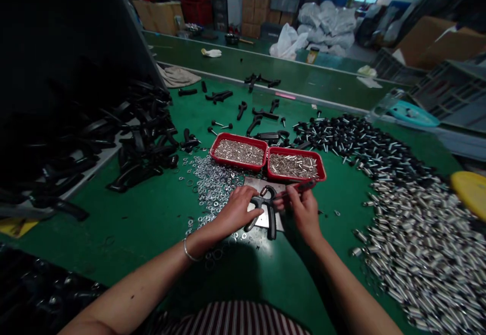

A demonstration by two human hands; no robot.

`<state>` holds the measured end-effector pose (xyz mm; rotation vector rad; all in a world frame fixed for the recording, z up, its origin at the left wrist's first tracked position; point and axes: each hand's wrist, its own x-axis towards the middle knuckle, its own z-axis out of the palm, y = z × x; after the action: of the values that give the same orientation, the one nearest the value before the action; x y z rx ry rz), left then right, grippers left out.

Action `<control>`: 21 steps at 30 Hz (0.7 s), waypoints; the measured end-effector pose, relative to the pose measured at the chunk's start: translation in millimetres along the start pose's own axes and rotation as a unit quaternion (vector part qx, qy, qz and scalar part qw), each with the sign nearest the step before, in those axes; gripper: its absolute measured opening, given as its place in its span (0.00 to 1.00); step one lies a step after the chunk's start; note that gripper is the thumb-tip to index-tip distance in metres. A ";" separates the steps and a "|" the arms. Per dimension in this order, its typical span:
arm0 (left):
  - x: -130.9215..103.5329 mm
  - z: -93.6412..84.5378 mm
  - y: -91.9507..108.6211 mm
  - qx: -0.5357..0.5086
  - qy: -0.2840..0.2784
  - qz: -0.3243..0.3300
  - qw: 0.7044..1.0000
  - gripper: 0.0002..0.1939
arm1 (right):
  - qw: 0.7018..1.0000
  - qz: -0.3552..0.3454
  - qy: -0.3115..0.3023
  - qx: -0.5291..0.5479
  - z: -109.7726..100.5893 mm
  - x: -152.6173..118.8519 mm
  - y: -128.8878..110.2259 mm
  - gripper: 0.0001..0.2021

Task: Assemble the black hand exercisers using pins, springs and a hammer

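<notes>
My left hand grips a black plastic spring clamp over a small metal plate. Two handles of the clamp point toward me, and a silvery cylindrical part shows between its jaws. On the clamp's right side, my right hand is closed around a slim dark tool with a reddish tint; its exact kind cannot be made out. The tool's tip lies close to the clamp, partly covered by my fingers. Just beyond the plate stand two red trays, the left tray and the right tray, both filled with small metal pins.
Loose metal rings spread left of the plate. Black clamp parts pile up at the left. On the right lie heaps of black-headed screws and silvery springs, beside a yellow lid. More black pieces lie behind the trays.
</notes>
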<state>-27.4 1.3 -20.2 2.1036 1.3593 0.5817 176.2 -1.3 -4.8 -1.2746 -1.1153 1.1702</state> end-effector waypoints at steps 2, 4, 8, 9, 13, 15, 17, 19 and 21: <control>0.6 0.2 -0.7 -0.004 0.001 0.001 1.000 0.19 | 1.000 -0.003 -0.001 0.011 12.7 4.3 13.0 0.16; 1.0 0.4 -1.6 -0.009 0.002 0.001 1.000 0.18 | 1.000 -0.001 -0.002 0.016 16.0 7.9 21.2 0.16; 2.4 1.2 -2.7 -0.013 -0.003 -0.010 1.000 0.18 | 1.000 0.004 -0.001 0.017 14.8 10.7 25.6 0.16; 2.9 1.4 -2.7 -0.013 -0.005 -0.014 1.000 0.18 | 1.000 0.004 -0.002 0.018 14.9 11.0 25.5 0.15; 4.0 1.5 -3.1 -0.012 -0.009 -0.020 1.000 0.18 | 1.000 0.003 -0.007 0.008 16.6 10.9 24.8 0.15; 4.0 1.7 -3.8 -0.011 -0.011 -0.017 1.000 0.19 | 1.000 0.001 -0.006 -0.022 17.2 8.8 23.5 0.15; 3.6 2.6 -4.9 -0.009 -0.013 -0.016 1.000 0.19 | 0.995 -0.015 -0.006 -0.094 18.1 5.2 20.7 0.14; 3.1 4.1 -6.3 -0.006 -0.012 -0.011 1.000 0.20 | 0.976 -0.051 -0.014 -0.210 20.5 2.2 16.1 0.14; 2.4 5.5 -7.0 -0.003 -0.009 -0.005 1.000 0.20 | 0.945 -0.085 -0.039 -0.314 24.2 3.5 9.3 0.14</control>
<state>-27.7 4.6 -28.9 2.0904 1.3560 0.5611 152.4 4.1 -14.1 -1.5704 -1.7059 0.7564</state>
